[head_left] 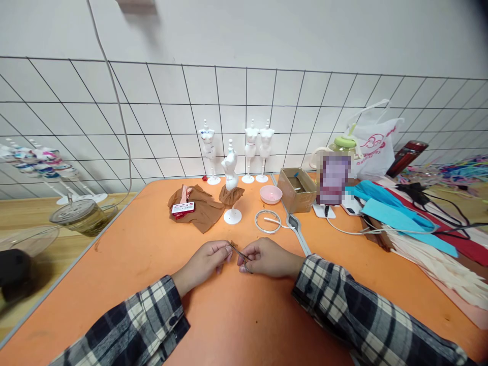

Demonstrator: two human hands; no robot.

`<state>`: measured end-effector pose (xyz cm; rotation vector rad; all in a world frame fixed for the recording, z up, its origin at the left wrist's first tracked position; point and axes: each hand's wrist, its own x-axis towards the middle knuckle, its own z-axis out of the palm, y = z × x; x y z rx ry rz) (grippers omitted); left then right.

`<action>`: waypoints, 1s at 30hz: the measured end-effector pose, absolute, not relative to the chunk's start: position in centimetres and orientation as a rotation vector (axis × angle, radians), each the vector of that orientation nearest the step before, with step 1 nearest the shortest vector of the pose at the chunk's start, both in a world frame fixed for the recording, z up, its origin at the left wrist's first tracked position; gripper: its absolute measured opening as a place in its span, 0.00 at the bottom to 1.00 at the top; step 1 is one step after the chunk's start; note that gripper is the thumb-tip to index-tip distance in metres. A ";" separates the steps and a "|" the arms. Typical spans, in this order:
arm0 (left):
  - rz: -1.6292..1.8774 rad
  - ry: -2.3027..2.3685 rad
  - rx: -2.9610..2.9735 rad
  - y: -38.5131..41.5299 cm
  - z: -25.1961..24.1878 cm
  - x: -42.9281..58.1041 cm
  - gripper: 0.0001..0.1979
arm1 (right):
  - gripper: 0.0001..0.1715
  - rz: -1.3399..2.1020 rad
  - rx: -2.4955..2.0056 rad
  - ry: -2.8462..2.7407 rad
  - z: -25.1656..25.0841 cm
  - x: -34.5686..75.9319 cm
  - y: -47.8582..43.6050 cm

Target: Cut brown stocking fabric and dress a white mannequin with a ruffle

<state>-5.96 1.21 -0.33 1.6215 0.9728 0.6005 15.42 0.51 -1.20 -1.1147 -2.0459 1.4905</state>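
Note:
Low over the orange table, my right hand (259, 257) is closed on small scissors (241, 254), with the finger loops by my fingertips. The blades point left, to the fingertips of my left hand (210, 258). My left thumb and finger are pinched together on a small brown scrap (234, 244), which looks like fabric; its shape is too small to tell. Beyond my hands stands a white mini dress form (230, 168) on a round base. Gathered brown cloth (231, 196) is wrapped about its lower end.
Left of the form lies brown cloth (208, 211) with a small box (183, 208) on it. To the right are a coil of white tubing (263, 227), a pink bowl (271, 194) and a cardboard box (296, 195). Fabric strips (412, 223) and cables cover the right side.

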 end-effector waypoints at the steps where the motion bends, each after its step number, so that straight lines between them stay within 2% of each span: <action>1: 0.596 0.970 1.624 1.2 -0.3 -5.9 0.17 | 0.15 1.477 -1.120 -2.051 -1.2 15.4 0.5; 7: 0.572 0.963 1.681 1.2 -0.3 -6.0 0.18 | 0.20 1.462 -1.103 -2.099 -1.0 15.5 0.4; 11: 0.581 0.993 1.672 1.2 -0.5 -6.0 0.17 | 0.16 1.457 -1.132 -2.084 -0.9 15.6 0.5; 17: 0.551 0.974 1.706 1.4 -0.6 -6.0 0.17 | 0.18 1.423 -1.127 -2.103 -0.8 15.5 0.3; 23: 0.574 1.012 1.652 1.4 -0.5 -5.8 0.17 | 0.14 1.468 -1.193 -2.019 -1.0 15.2 0.4; 30: 0.711 0.925 1.502 1.0 -0.3 -5.5 0.21 | 0.11 1.304 -1.286 -1.979 -1.3 14.7 0.5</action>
